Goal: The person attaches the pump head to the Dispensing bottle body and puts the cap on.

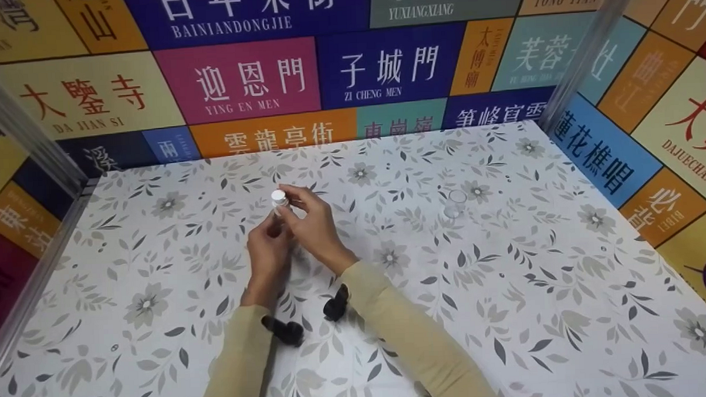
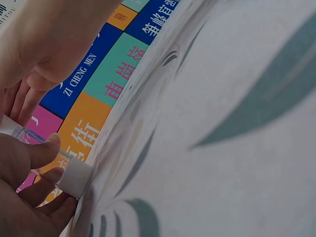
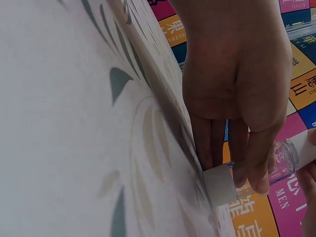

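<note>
A small clear bottle [image 2: 65, 162] stands upright close over the patterned cloth, its white base [image 3: 219, 185] right at the cloth. My left hand [image 1: 267, 242] grips the lower part of the bottle, thumb and fingertips just above that base. At the top, my right hand [image 1: 314, 223] pinches the white cap [image 1: 278, 195] between thumb and fingers. In the right wrist view, only the fingertips [image 3: 307, 180] of the right hand show at the edge, by the cap. Fingers hide much of the bottle's body in the head view.
A clear glass cup [image 1: 456, 204] stands to the right on the floral cloth [image 1: 556, 309]. Panels with coloured lettering [image 1: 237, 79] rise behind the table and along both sides. Black wrist cameras [image 1: 284, 330] hang between the two forearms.
</note>
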The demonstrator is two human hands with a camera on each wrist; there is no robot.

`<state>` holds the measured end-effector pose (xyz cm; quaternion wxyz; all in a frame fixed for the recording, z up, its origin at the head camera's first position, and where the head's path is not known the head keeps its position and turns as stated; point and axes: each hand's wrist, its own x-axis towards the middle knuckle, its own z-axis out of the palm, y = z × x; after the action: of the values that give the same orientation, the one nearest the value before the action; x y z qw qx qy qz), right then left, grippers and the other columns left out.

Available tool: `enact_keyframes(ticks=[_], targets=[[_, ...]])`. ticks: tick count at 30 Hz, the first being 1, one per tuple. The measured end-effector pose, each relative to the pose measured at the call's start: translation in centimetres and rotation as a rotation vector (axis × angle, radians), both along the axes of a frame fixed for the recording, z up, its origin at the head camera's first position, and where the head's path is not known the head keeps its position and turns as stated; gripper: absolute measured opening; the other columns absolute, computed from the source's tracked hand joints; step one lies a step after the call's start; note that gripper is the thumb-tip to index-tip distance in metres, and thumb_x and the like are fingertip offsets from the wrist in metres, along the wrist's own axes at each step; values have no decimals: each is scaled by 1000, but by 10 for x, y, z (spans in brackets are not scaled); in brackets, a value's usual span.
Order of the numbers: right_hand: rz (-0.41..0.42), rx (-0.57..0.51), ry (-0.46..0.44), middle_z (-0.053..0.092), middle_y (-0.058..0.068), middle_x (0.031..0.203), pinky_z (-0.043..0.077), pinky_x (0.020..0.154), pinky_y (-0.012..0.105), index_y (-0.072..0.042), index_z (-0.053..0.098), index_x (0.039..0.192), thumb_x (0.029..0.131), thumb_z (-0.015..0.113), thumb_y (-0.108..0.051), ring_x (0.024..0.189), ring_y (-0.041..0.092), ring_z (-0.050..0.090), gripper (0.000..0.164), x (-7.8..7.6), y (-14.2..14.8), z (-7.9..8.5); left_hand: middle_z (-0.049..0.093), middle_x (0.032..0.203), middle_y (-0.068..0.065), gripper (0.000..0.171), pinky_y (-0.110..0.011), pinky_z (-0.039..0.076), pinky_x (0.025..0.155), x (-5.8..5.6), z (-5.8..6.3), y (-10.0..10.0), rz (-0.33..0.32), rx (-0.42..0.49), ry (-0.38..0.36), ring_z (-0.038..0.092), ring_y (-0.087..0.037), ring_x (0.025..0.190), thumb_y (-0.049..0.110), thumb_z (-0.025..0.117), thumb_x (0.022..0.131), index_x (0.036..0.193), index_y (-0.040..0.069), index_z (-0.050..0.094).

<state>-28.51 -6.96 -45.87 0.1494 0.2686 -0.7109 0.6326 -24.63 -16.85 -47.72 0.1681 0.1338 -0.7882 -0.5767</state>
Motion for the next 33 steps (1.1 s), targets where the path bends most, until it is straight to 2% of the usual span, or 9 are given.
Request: enact_keyframes(ticks=[5,13,18,21,27,33], targets=[[-36,24,0,68,17,121,53,100,30,2,63,127,91,71,-5,115,27,66,38,0,-1,1,73,117,-16,43,-21,49,77,0,0,0,-17,23,-27,65,-20,97,7,65,93,135,13,63],[-4,-28,-118,66,10,131,46,107,22,-6,61,132,92,72,-15,125,17,61,42,2,-1,6,72,123,-13,49,-22,49,80,0,1,-1,-32,30,-55,65,-19,103,4,64,91,139,12,60],[7,38,-94,62,8,136,45,109,24,-4,59,134,97,65,-14,129,15,58,40,2,-1,4,72,123,-13,46,-22,48,79,0,2,-1,-24,-6,-51,65,-20,101,7,64,92,138,12,60],[-2,61,-71,64,10,133,47,107,23,-3,60,134,97,64,-11,126,17,60,38,2,-1,3,73,118,-15,43,-21,48,76,0,1,-1,-14,-8,-40,65,-21,97,8,64,93,135,12,63],[-44,50,-51,69,12,121,51,100,22,-3,63,128,94,69,-13,116,20,66,36,1,-2,2,74,114,-18,39,-20,48,76,-2,-1,-1,16,-44,-1,67,-23,97,4,64,90,129,8,68],[-55,28,-63,70,12,121,51,102,25,-3,64,126,91,74,-13,117,21,66,38,0,-2,2,73,115,-19,42,-29,51,83,-3,-1,-1,15,-48,-4,68,-27,102,3,65,90,131,6,65]])
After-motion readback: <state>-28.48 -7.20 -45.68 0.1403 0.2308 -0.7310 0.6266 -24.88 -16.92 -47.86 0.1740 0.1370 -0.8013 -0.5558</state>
